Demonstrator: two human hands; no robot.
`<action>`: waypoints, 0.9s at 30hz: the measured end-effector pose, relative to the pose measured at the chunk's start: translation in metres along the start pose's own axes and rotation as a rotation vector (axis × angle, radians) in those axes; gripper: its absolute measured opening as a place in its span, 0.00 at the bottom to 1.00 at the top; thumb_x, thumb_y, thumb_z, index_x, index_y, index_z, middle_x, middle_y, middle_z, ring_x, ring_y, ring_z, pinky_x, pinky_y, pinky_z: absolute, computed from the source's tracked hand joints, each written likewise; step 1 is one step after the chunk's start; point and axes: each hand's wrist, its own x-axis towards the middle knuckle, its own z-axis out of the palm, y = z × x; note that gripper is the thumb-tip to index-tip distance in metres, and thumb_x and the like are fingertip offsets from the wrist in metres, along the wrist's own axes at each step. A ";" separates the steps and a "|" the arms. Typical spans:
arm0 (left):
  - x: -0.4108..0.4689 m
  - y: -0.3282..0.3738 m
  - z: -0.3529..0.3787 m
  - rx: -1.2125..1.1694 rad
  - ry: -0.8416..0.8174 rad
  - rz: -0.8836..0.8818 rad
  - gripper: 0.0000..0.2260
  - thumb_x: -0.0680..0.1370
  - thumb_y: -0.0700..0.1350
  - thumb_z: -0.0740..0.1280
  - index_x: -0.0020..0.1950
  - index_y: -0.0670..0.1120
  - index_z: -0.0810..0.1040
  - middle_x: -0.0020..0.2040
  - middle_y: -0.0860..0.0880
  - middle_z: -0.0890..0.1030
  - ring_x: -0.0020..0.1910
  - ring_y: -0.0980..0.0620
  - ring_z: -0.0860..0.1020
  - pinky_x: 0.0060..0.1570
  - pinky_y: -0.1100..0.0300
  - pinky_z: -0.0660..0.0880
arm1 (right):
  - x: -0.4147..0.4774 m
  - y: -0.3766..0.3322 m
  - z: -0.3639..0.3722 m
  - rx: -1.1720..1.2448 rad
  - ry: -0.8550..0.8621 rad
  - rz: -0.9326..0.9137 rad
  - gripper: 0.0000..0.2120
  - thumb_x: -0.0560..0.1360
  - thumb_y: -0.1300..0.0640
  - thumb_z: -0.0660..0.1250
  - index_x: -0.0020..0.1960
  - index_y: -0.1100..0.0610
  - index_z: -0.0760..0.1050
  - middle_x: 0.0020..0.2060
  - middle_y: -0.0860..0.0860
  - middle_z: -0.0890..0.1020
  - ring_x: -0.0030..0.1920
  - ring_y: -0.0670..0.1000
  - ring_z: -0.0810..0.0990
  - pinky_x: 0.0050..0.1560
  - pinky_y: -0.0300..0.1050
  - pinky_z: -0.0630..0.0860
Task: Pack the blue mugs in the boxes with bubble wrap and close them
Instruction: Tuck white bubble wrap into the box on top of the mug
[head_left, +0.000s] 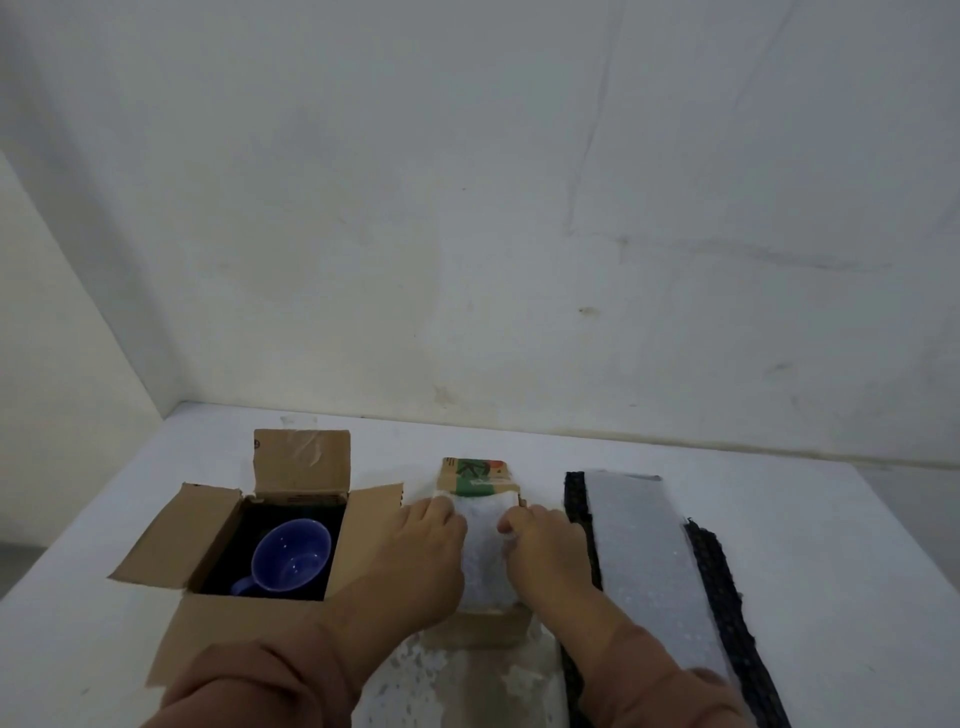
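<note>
Now left hand (431, 543) and right hand (543, 548), fingers curled, are tucking bubble wrap (485, 556) into the twelve-o'clock box (478, 631); flap-closing likely follows.

Bubble wrap (485, 558) hides what lies inside the middle box (479, 477).
</note>
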 end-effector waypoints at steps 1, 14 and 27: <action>-0.001 -0.001 -0.001 0.019 -0.068 0.004 0.18 0.73 0.45 0.62 0.62 0.46 0.73 0.64 0.46 0.71 0.64 0.45 0.69 0.67 0.54 0.63 | -0.001 0.000 -0.001 -0.059 0.001 -0.038 0.14 0.75 0.59 0.61 0.60 0.49 0.74 0.61 0.52 0.73 0.60 0.55 0.70 0.58 0.47 0.64; 0.011 0.004 -0.004 0.362 -0.331 0.090 0.31 0.78 0.53 0.62 0.75 0.39 0.58 0.77 0.36 0.53 0.77 0.38 0.49 0.75 0.45 0.43 | 0.003 -0.006 0.000 -0.459 -0.050 -0.449 0.14 0.68 0.60 0.63 0.52 0.57 0.81 0.56 0.55 0.81 0.56 0.55 0.73 0.59 0.49 0.73; 0.030 0.002 -0.005 0.363 -0.418 0.111 0.31 0.76 0.50 0.66 0.74 0.40 0.58 0.71 0.37 0.65 0.71 0.39 0.62 0.74 0.42 0.44 | 0.021 -0.011 -0.010 -0.569 -0.418 -0.370 0.33 0.76 0.49 0.62 0.75 0.60 0.53 0.71 0.61 0.61 0.72 0.61 0.59 0.71 0.68 0.36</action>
